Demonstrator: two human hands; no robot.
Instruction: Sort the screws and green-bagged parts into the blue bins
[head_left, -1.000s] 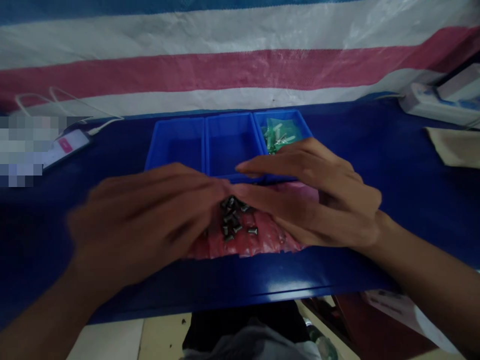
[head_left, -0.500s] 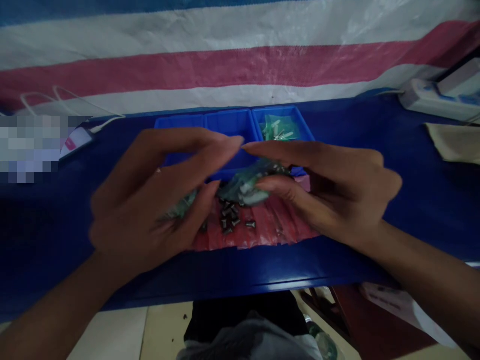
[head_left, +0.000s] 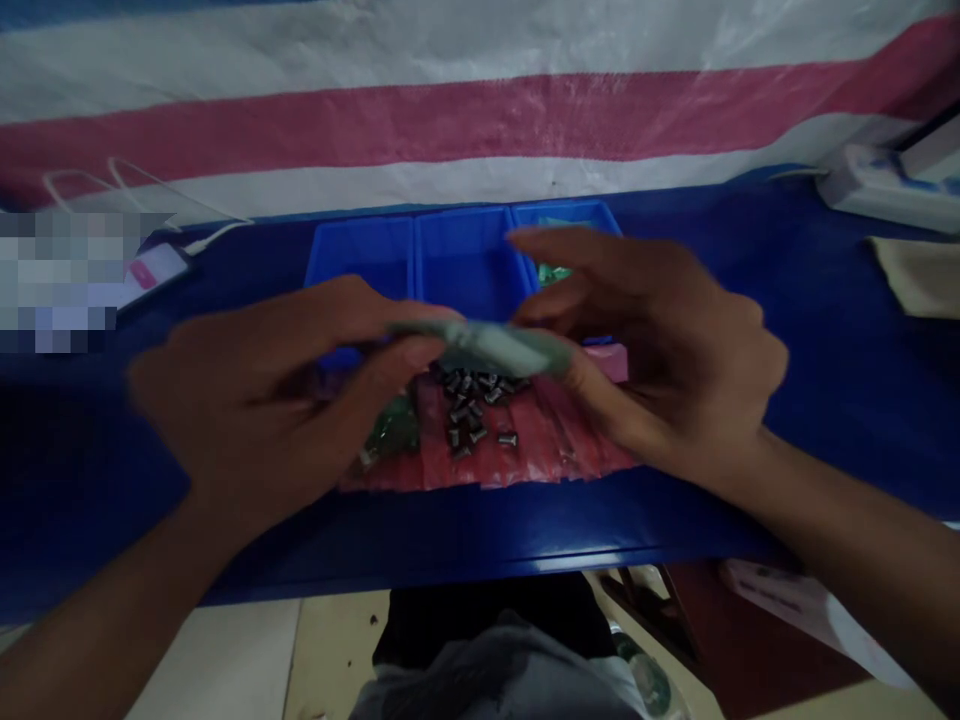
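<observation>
Greenish plastic: the small bag (head_left: 502, 347) is now between both hands. The left hand (head_left: 225, 390), open before, pinches its nine-o'clock end, so it seems steadier; the right hand (head_left: 675, 340) touches three o'clock, grip unclear.

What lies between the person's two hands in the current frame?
In the head view, a blurred greenish bag spans the gap between the left hand and right hand; below it in the picture, dark screws lie on red plastic.
</observation>
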